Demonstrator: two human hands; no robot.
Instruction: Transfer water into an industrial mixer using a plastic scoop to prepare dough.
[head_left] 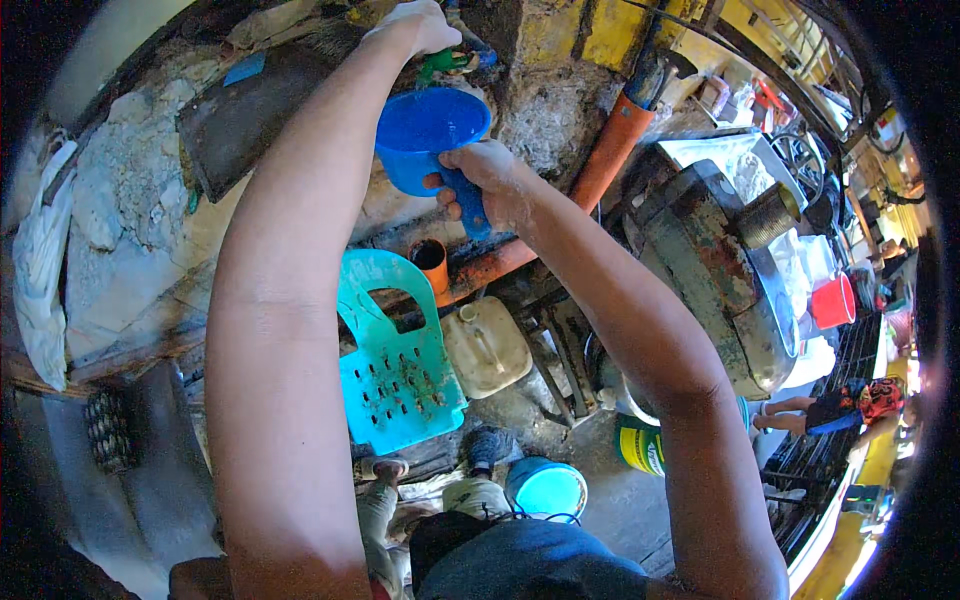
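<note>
1. Crowding the far edge of the floor (612, 500), a turquoise chair (395, 385) stood beside a pale, capped jerrycan (490, 350); the left arm (290, 280) hid part of the chair.
2. An orange pipe (612, 150) slanted behind the right arm (690, 400).
3. A blue bucket (517, 490) sat near the person's feet (390, 467), while the right arm partly covered a green-and-yellow bucket (640, 447).
4. The blue dipper (408, 168) was aloft just below a green tap (438, 67), its contents unclear, with the right hand's (482, 172) fingers wrapped around its handle.
5. The left hand (425, 28) was at the tap; whether its fingers gripped could not be told.
</note>
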